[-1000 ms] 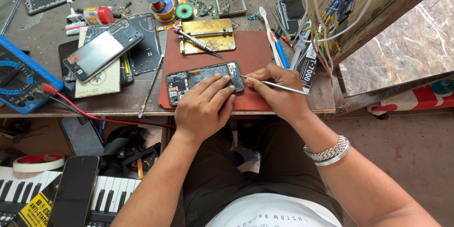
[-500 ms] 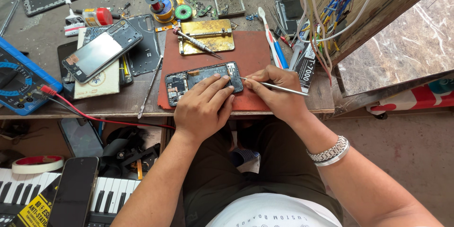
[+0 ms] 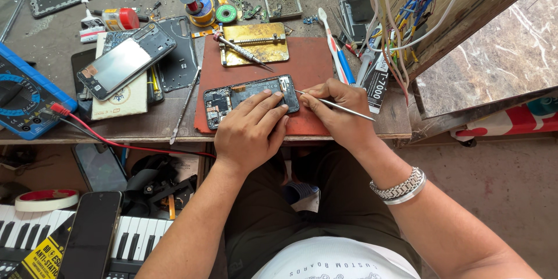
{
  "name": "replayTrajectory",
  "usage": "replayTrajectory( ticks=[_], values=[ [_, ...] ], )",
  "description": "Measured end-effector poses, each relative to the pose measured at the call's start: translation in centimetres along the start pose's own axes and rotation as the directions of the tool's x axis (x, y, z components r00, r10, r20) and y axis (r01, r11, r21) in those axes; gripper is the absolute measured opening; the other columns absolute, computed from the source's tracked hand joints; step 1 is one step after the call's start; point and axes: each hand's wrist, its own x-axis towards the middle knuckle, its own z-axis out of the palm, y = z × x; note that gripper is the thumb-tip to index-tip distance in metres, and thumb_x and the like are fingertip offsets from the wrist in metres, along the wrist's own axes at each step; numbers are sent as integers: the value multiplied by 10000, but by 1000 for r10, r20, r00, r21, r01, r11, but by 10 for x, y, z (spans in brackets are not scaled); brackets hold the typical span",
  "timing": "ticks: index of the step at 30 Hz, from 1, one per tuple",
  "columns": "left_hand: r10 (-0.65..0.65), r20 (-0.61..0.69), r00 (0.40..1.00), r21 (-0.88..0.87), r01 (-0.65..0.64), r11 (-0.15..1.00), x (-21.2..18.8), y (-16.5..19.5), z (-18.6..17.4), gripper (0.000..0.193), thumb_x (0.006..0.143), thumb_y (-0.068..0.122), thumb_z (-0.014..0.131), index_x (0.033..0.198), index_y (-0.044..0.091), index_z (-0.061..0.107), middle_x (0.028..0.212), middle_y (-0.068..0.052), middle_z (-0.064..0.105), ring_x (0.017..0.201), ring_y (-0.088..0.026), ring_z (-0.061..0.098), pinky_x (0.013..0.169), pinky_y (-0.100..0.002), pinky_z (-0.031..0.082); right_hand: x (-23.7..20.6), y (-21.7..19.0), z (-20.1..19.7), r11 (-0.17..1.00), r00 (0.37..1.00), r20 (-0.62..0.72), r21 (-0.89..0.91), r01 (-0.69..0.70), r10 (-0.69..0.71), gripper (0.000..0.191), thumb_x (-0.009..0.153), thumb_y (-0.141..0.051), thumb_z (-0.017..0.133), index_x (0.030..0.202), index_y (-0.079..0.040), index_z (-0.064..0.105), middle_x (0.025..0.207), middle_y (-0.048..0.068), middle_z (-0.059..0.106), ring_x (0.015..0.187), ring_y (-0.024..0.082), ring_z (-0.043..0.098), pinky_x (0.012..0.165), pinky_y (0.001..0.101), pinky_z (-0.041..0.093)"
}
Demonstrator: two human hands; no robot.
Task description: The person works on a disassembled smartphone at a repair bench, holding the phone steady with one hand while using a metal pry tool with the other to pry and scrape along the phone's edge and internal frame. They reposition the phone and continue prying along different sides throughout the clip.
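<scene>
step: prying inside opened black phone with bare circuit board (image 3: 251,99), lying on dark red work mat (image 3: 308,61) | left hand (image 3: 251,131) flat, pressing phone down | right hand (image 3: 336,110) pinching thin metal probe (image 3: 337,106), tip at phone's right end | next: likely needs small steady lever, firm hold

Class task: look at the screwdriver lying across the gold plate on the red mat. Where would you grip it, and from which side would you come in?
Grip the screwdriver at its thicker upper-left handle end, coming from above with fingers either side of the shaft. It lies flat and diagonal across the gold plate, its thin tip pointing down-right toward the open phone. The handle end overhangs the plate's edge, probably leaving room for fingers.
</scene>
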Motion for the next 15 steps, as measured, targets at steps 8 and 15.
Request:
replayTrajectory(
  ticks=[8, 15],
  values=[
    [0, -4, 1000, 1, 0, 1000, 0, 0, 0, 126, 946, 177, 706, 1025, 105, 773, 1202, -57, 750, 1169, -246, 697, 971, -375, 563, 1, 2, 0, 998, 999, 21, 54, -34, 33, 85, 931, -19, 742, 874, 19, 691, 961, 133, 799, 867, 129, 768, 767, 254, 611],
    [8, -1, 1000, -1, -8, 1000, 0, 0, 1, 124, 943, 171, 706, 1025, 101, 768, 1205, -59, 748, 1174, -251, 695, 986, -381, 563, 1, 3, -5, 993, 995, 81, 101, -57, 49, 57, 922, -25, 753, 899, 19, 725, 973, 135, 795, 869, 113, 740, 769, 263, 596]
  ],
)
